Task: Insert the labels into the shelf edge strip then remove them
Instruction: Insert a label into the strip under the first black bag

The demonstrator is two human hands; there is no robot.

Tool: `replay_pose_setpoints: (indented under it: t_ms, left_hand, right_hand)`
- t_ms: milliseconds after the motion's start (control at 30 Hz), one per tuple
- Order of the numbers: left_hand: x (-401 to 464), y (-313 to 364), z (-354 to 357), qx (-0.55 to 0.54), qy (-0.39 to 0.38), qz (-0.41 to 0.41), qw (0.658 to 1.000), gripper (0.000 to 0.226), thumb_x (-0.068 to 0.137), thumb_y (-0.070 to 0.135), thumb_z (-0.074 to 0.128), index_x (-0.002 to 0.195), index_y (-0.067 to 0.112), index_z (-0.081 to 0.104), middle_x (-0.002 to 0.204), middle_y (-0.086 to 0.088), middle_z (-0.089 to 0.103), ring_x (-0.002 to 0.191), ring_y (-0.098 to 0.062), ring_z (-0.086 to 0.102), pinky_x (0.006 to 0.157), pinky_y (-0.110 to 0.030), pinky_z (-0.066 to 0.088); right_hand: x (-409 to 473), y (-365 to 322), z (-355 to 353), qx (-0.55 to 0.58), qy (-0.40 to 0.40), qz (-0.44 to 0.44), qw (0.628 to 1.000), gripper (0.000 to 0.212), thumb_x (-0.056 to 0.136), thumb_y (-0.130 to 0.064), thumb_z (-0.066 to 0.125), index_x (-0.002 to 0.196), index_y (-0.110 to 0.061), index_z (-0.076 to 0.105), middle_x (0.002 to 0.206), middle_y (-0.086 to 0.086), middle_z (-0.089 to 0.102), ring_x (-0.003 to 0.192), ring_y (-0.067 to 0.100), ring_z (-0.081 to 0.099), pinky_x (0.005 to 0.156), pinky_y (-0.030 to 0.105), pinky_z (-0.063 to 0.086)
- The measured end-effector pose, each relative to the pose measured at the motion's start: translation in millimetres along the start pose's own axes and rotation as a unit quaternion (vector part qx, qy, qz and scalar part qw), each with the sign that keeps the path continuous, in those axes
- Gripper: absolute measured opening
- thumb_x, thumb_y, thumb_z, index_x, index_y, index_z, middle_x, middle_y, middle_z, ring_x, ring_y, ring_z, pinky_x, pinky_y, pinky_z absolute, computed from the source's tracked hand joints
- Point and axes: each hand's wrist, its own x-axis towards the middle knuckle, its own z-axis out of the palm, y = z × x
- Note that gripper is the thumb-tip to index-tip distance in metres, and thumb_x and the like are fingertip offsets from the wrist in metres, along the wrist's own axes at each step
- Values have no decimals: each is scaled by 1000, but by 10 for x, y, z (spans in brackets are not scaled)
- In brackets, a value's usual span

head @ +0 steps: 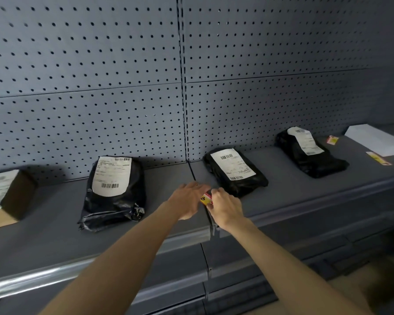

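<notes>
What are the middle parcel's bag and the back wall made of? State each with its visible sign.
Bag: looks like thin black plastic film, glossy, with creases; a white paper label is stuck on top.
Back wall: probably grey painted sheet metal, matt, perforated with regular holes.

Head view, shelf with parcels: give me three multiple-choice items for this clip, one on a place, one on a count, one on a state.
1. Where is the yellow-and-red label?
A. between both hands at the shelf joint
B. on the cardboard box
C. on the pegboard

2. How many black mailer bags lie on the shelf?
A. one
B. three
C. five

3. How is the right hand?
A. flat on a bag
B. hanging free
C. closed on the label

Answers:
1 A: the label sits between the left hand and the right hand.
2 B: left bag, middle bag, right bag.
3 C: its fingers curl around the label's edge.
</notes>
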Motion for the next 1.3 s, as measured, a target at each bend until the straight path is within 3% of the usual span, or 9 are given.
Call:
replay_pose_setpoints:
  t_ms: [200, 333, 533, 633, 733, 833, 1000, 1167, 1300]
  left_hand:
    - [16, -36, 13, 22, 58, 21, 998, 44, 88, 9, 58, 129, 18, 46, 126, -4, 55, 118, -25, 46, 100, -42, 41]
    - [-98, -72, -41, 13, 124, 13, 992, 18, 92, 19, 54, 109, 15, 61, 111, -5, 56, 106, -24, 49, 90, -37, 44]
    - [-671, -358, -167, -92, 194, -22, 976, 14, 92, 26, 57, 95, 17, 67, 93, -2, 60, 90, -20, 51, 76, -33, 43]
    - [-1114, -520, -248, -128, 195, -69, 970, 14, 91, 30, 59, 93, 18, 65, 86, 2, 57, 85, -16, 51, 70, -32, 45]
    - [-1587, -670, -297, -157, 187, -120, 962, 14, 89, 32, 62, 92, 19, 67, 84, 5, 56, 80, -13, 52, 69, -33, 47]
    - [-2031, -787, -281, -175, 185, -178, 950, 17, 87, 33, 63, 88, 17, 67, 85, 1, 59, 78, -16, 54, 68, -35, 46]
    - [-2654, -882, -92, -184, 217, -256, 924, 13, 88, 31, 63, 88, 20, 69, 84, 4, 67, 79, -15, 62, 69, -31, 51]
    - [-2981, -871, 141, -111, 240, -259, 929, 12, 90, 19, 56, 95, 17, 67, 97, 2, 68, 95, -18, 60, 75, -34, 51]
    - [-3025, -824, 226, -68, 262, -243, 932, 16, 89, 17, 57, 98, 15, 70, 99, -1, 70, 95, -23, 60, 78, -33, 48]
  right_hand:
    - [49, 46, 94, 42, 26, -2, 999, 37, 86, -19, 68, 119, -12, 53, 113, 8, 59, 93, 29, 67, 75, 40, 52]
    - [38, 1, 64, 86, 32, -8, 996, 19, 90, -18, 62, 108, -15, 61, 107, 5, 55, 86, 29, 66, 70, 38, 49]
    - [-70, -296, -50, 144, 62, -85, 984, 8, 91, -18, 61, 94, -14, 66, 83, -4, 52, 70, 18, 54, 60, 28, 33]
    - [-202, -597, -66, 242, 55, -111, 962, 8, 89, -12, 63, 95, -13, 68, 83, -2, 63, 69, 14, 56, 60, 28, 40]
    - [-371, -966, -16, 307, 15, -127, 943, 8, 90, -12, 62, 93, -17, 66, 78, -9, 63, 64, 4, 56, 56, 20, 43]
    - [-529, -1309, 86, 344, -30, -134, 929, 10, 92, -10, 59, 99, -15, 65, 76, -7, 59, 50, 7, 56, 50, 25, 48]
    - [-724, -1629, 195, 330, -35, -165, 929, 12, 94, -8, 56, 102, -9, 65, 88, 2, 61, 57, 7, 56, 48, 13, 46]
    - [-795, -1795, 265, 322, -32, -168, 931, 11, 94, -8, 56, 100, -9, 66, 91, 0, 59, 64, 5, 54, 56, 15, 45]
    - [-834, -1854, 351, 291, -32, -177, 940, 10, 94, -9, 56, 97, -10, 65, 89, 0, 59, 66, 10, 55, 59, 20, 41]
